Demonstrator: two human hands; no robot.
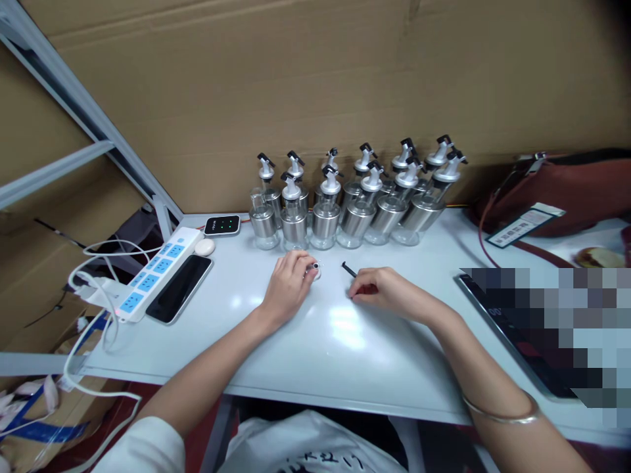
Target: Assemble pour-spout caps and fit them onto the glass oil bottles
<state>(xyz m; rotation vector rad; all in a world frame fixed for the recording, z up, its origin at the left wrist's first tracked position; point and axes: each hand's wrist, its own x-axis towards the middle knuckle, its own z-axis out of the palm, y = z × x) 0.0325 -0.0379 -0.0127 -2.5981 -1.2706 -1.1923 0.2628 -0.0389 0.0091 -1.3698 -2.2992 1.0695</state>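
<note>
my left hand [292, 282] rests over the middle of the desk [305, 368], its thumb and forefinger pinching a small silvery piece [316, 268] with a dark spot at its top, right at the fingertips; the rest of that piece is too small and too covered to make out. my right hand [382, 289] is near it, just beyond a bright glare on the white surface, fingers curled in and pressed together on a thin black piece [350, 270], whose hooked end points up and to the left, toward my other hand but apart from it. ahead of both stand glass bottles [325, 222] with steel sleeves, in two close rows, most topped by silver pourers [331, 184] with black levers. the leftmost front bottle [263, 222] shows its bare glass neck. to my left lie a phone [180, 289], a power strip [160, 272] with white plugs, a round white piece [205, 247] and a small black device [221, 225] with green lights. over on my right are a tablet [488, 309], partly blurred, and a brown bag [566, 190].
</note>
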